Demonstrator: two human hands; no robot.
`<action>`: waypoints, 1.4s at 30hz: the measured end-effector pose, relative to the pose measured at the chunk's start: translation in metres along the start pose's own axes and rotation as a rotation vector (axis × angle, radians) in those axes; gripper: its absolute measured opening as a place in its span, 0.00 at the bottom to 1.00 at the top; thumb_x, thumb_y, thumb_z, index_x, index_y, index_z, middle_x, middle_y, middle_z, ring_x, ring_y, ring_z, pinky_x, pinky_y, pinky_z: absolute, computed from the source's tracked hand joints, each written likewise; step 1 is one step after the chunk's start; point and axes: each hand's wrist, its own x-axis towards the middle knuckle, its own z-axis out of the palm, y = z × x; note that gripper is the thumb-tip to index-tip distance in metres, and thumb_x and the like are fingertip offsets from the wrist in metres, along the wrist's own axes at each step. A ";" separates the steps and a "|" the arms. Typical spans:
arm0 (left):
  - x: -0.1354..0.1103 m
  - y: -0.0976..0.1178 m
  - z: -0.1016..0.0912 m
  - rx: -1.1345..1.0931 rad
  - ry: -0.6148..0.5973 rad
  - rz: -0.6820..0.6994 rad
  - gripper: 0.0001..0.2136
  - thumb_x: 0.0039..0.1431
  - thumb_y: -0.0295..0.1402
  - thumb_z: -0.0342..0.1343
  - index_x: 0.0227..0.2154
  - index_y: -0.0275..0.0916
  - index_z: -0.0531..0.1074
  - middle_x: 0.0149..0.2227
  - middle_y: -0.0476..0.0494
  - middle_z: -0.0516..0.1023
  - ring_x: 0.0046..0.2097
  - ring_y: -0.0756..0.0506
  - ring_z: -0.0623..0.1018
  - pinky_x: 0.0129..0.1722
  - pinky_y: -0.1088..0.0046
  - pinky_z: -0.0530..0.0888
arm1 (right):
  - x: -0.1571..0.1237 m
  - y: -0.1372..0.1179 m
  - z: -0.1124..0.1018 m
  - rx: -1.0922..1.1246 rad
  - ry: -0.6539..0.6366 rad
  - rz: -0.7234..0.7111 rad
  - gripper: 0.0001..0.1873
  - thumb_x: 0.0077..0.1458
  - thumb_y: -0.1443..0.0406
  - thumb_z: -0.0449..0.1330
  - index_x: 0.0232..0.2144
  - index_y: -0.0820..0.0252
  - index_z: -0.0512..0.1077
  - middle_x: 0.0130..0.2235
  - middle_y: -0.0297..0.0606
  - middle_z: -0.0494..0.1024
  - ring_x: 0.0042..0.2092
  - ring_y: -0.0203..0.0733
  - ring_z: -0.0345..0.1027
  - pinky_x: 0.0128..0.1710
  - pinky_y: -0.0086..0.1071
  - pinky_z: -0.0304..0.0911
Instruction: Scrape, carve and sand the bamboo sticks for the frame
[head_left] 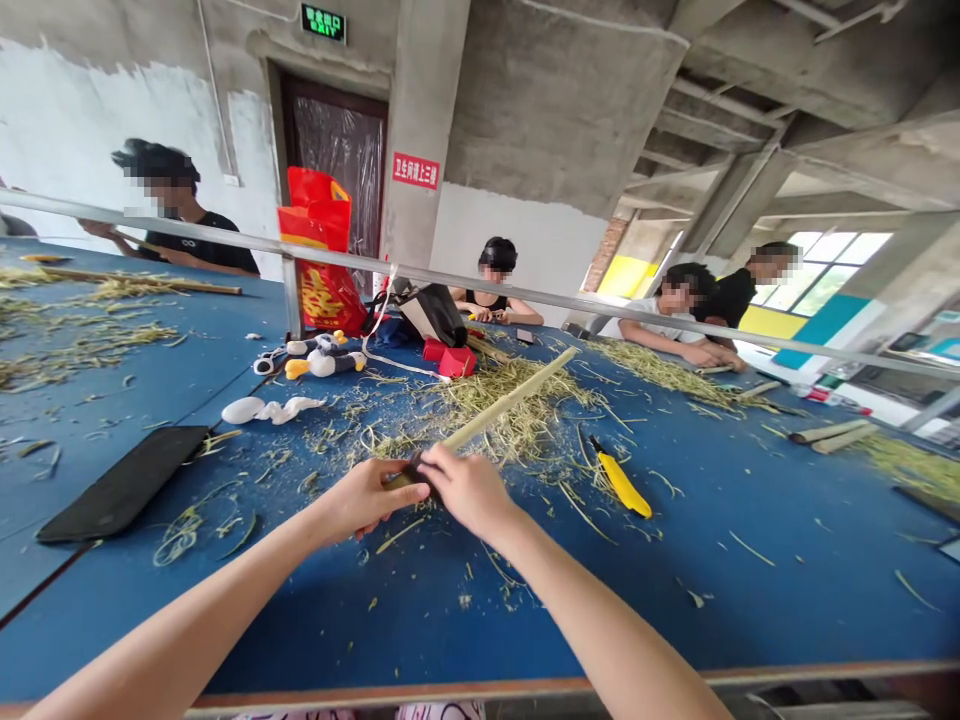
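Both of my hands meet over the blue table (750, 560), low in the middle of the head view. My left hand (367, 497) is closed around the near end of a long pale bamboo stick (510, 400), which slants up and away to the right. My right hand (465, 488) is closed too, fingers pressed on the same end beside a dark object (415, 466) that I cannot make out. Thin bamboo shavings (517, 415) lie heaped under the stick.
A yellow utility knife (621, 482) lies right of my hands. A black flat case (124, 484) sits at left, with white cloth (270, 408), toys (322, 358), red boxes (450, 358) and a red bag (321, 255) farther back. Several people sit along the far edge. A metal rail (525, 292) crosses above.
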 end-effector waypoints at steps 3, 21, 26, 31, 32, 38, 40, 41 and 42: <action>0.000 -0.001 -0.002 -0.029 0.016 0.010 0.37 0.52 0.60 0.56 0.56 0.35 0.70 0.18 0.56 0.63 0.16 0.53 0.62 0.13 0.79 0.59 | 0.001 0.002 -0.004 -0.033 0.034 -0.063 0.14 0.66 0.56 0.50 0.42 0.52 0.73 0.30 0.35 0.81 0.27 0.36 0.72 0.25 0.27 0.52; -0.003 0.009 -0.012 -0.215 0.200 0.089 0.35 0.60 0.55 0.51 0.63 0.36 0.61 0.19 0.57 0.62 0.15 0.55 0.58 0.14 0.79 0.59 | 0.005 0.012 -0.008 0.308 0.159 0.375 0.18 0.59 0.51 0.57 0.46 0.54 0.69 0.32 0.39 0.80 0.25 0.43 0.72 0.22 0.32 0.61; 0.002 0.001 -0.007 0.140 0.329 0.240 0.28 0.62 0.49 0.50 0.59 0.36 0.68 0.23 0.51 0.70 0.21 0.51 0.65 0.21 0.77 0.60 | 0.014 0.022 -0.003 1.355 0.210 0.641 0.17 0.55 0.54 0.60 0.43 0.55 0.69 0.34 0.39 0.81 0.36 0.47 0.78 0.35 0.41 0.73; 0.005 -0.002 -0.005 0.377 0.371 0.273 0.18 0.64 0.47 0.46 0.40 0.39 0.74 0.22 0.50 0.69 0.21 0.50 0.65 0.23 0.75 0.56 | 0.018 0.014 0.008 1.745 0.330 0.606 0.13 0.55 0.59 0.62 0.43 0.54 0.71 0.43 0.38 0.81 0.47 0.45 0.75 0.50 0.46 0.70; 0.005 -0.001 -0.005 0.390 0.364 0.274 0.17 0.64 0.47 0.46 0.37 0.39 0.73 0.22 0.50 0.70 0.21 0.50 0.65 0.23 0.75 0.56 | 0.019 0.013 0.009 1.755 0.387 0.619 0.12 0.56 0.60 0.61 0.43 0.53 0.71 0.43 0.37 0.81 0.47 0.44 0.74 0.50 0.47 0.70; 0.003 0.003 -0.006 0.418 0.274 0.303 0.16 0.65 0.46 0.45 0.38 0.40 0.71 0.25 0.47 0.73 0.23 0.49 0.68 0.24 0.75 0.57 | 0.016 0.010 -0.004 1.767 0.455 0.630 0.11 0.56 0.61 0.60 0.44 0.51 0.71 0.45 0.34 0.79 0.49 0.42 0.72 0.52 0.43 0.68; 0.003 0.000 -0.007 0.400 0.237 0.279 0.17 0.65 0.47 0.45 0.41 0.40 0.71 0.25 0.48 0.73 0.23 0.49 0.70 0.24 0.75 0.58 | 0.014 0.009 -0.012 1.775 0.378 0.594 0.16 0.61 0.52 0.54 0.45 0.51 0.72 0.47 0.36 0.78 0.51 0.44 0.72 0.54 0.44 0.67; 0.003 -0.001 -0.008 0.374 0.209 0.244 0.18 0.65 0.48 0.45 0.44 0.41 0.71 0.25 0.48 0.73 0.23 0.49 0.70 0.24 0.75 0.59 | 0.014 0.009 -0.016 1.772 0.360 0.579 0.19 0.62 0.49 0.51 0.45 0.51 0.72 0.49 0.37 0.78 0.52 0.44 0.71 0.54 0.45 0.67; 0.004 -0.003 -0.009 0.340 0.181 0.199 0.20 0.65 0.50 0.44 0.47 0.41 0.70 0.25 0.49 0.73 0.22 0.48 0.70 0.23 0.75 0.60 | 0.014 0.010 -0.019 1.769 0.357 0.568 0.22 0.62 0.46 0.48 0.46 0.50 0.72 0.50 0.37 0.77 0.53 0.45 0.70 0.54 0.46 0.67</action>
